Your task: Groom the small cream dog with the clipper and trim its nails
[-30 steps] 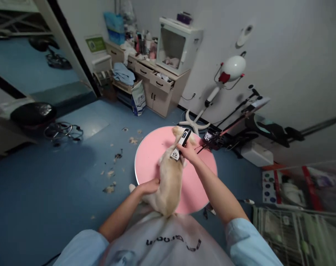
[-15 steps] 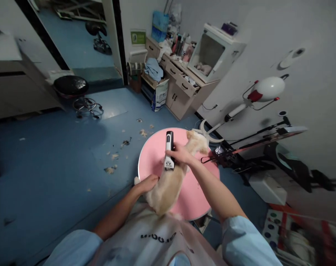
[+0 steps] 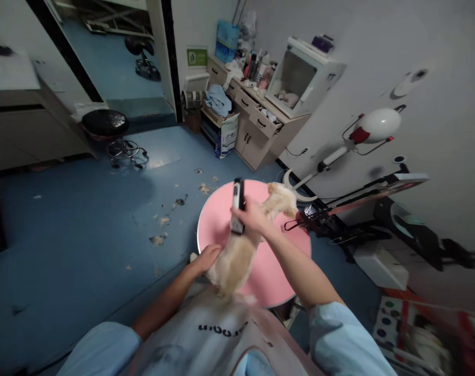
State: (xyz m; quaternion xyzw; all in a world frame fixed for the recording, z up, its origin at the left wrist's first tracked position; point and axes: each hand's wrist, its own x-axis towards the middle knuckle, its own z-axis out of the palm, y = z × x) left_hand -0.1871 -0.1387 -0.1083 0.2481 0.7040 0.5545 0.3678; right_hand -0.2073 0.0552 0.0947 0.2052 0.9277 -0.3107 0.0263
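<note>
A cream and tan dog (image 3: 237, 261) stands on a round pink table (image 3: 213, 214), its rear close to my apron and its head (image 3: 283, 197) toward the far right edge. My right hand (image 3: 253, 215) is closed around black and silver hair clippers (image 3: 238, 201), which stand steeply tilted. Their lower end is at the dog's back; whether the blade touches the fur cannot be made out. My left hand (image 3: 209, 258) grips the dog's left side near the hindquarters, its fingertips partly hidden against the fur.
Tufts of cut hair (image 3: 158, 239) lie on the blue floor left of the table. A black stool (image 3: 105, 122) stands farther back. Behind are a drawer cabinet (image 3: 256, 125) and a white glass-fronted box (image 3: 294, 78). A black arm (image 3: 366, 188) juts in from the right.
My right hand has turned the clippers, so their side now faces me, and moved them slightly toward the dog's head. My left hand stays on the dog's side. The view has shifted slightly.
</note>
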